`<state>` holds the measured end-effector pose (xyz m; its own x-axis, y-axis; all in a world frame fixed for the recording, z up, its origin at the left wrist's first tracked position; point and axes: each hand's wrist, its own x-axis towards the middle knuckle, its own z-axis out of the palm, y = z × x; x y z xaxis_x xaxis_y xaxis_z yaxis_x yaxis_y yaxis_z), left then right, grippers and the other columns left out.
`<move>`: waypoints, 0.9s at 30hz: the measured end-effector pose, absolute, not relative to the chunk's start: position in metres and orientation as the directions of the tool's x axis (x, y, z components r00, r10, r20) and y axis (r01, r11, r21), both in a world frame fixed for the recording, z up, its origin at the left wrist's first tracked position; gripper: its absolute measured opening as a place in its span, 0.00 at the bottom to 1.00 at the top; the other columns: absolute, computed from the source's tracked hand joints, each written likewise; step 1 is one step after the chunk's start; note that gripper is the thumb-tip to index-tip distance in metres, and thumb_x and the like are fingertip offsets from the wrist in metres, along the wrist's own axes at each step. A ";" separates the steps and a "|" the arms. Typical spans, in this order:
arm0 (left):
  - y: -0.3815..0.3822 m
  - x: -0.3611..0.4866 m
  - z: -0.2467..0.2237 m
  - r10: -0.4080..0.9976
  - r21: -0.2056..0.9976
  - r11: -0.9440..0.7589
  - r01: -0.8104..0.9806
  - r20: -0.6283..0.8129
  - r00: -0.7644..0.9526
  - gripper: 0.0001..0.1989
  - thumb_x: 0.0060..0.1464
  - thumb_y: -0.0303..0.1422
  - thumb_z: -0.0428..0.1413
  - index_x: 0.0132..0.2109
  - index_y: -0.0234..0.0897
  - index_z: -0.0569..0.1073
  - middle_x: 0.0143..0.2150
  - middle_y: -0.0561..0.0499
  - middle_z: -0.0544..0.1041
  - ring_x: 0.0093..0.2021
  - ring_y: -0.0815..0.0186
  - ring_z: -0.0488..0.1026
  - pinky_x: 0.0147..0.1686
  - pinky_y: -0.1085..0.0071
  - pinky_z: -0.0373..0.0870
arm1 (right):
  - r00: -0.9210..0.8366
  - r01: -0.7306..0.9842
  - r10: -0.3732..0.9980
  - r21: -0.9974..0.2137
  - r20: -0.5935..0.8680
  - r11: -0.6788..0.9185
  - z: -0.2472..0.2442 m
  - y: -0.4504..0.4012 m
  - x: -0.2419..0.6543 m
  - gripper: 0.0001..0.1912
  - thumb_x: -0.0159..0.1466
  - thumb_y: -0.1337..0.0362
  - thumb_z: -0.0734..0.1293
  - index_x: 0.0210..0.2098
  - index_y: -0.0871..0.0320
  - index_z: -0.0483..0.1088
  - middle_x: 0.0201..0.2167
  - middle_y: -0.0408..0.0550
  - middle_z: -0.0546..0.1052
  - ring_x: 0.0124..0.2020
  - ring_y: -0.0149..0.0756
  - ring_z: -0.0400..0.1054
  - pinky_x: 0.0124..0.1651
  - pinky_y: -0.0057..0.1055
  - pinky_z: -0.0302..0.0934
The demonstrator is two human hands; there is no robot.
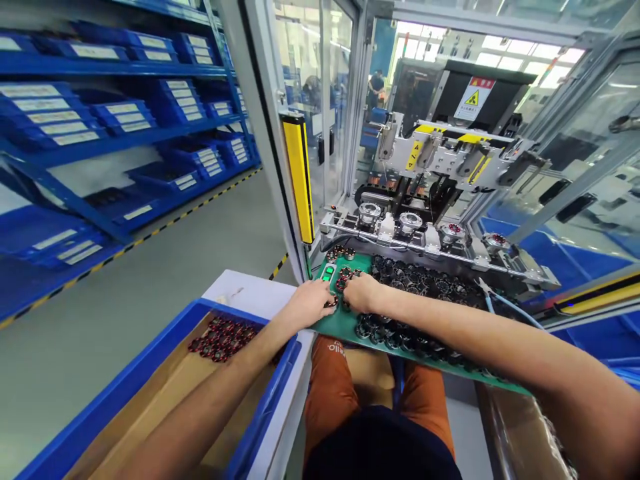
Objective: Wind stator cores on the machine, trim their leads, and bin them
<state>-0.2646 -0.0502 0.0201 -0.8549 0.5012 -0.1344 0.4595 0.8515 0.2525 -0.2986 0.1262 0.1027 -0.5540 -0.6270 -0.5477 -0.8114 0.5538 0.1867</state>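
Note:
Over the left end of a green mat [327, 327], my left hand [311, 303] has its fingers curled around a small ring-shaped motor stator [331, 302] with dark, coppery windings. Close on its right, my right hand [364, 293] is closed, fingertips down on a stator among a few red-and-black stators [344, 277]; the fingers partly hide it. A small device with a lit green display [329, 273] lies just beyond my left hand. More wound stators [341, 253] sit at the mat's far left corner. Many black ring-shaped parts [420, 283] cover the mat to the right, partly under my right forearm.
A blue bin [165, 330] with cardboard and red-wound stators [225, 339] stands at left. Ahead is a machine with a row of round fixtures [411, 221] and a yellow light-curtain post [299, 177]. Blue-handled pliers [487, 293] lie at right. Shelves [115, 70] hold blue bins.

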 end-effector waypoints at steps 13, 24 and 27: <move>0.004 -0.325 0.103 0.526 0.450 0.663 0.598 0.289 -0.800 0.17 0.75 0.50 0.61 0.59 0.50 0.88 0.66 0.47 0.79 0.60 0.53 0.82 0.66 0.54 0.78 | -0.946 -0.292 -0.209 0.368 -0.249 0.883 0.306 0.388 -0.373 0.26 0.82 0.55 0.70 0.75 0.56 0.79 0.61 0.61 0.88 0.60 0.54 0.84 0.66 0.47 0.73; 0.259 -0.500 0.159 0.626 0.159 0.732 0.662 0.224 -0.747 0.19 0.69 0.43 0.68 0.62 0.42 0.88 0.69 0.39 0.77 0.73 0.41 0.70 0.74 0.44 0.70 | -0.958 0.036 0.097 0.224 -0.271 0.974 0.220 0.569 -0.444 0.26 0.80 0.57 0.75 0.74 0.57 0.74 0.68 0.58 0.81 0.65 0.49 0.80 0.70 0.54 0.76; 0.300 -0.526 0.144 0.616 0.090 0.771 0.631 0.147 -0.774 0.20 0.70 0.43 0.69 0.62 0.40 0.86 0.70 0.39 0.77 0.75 0.42 0.68 0.76 0.41 0.67 | -0.949 0.052 0.091 0.136 -0.301 0.989 0.197 0.580 -0.465 0.25 0.80 0.56 0.75 0.72 0.58 0.75 0.64 0.57 0.82 0.59 0.47 0.82 0.65 0.50 0.79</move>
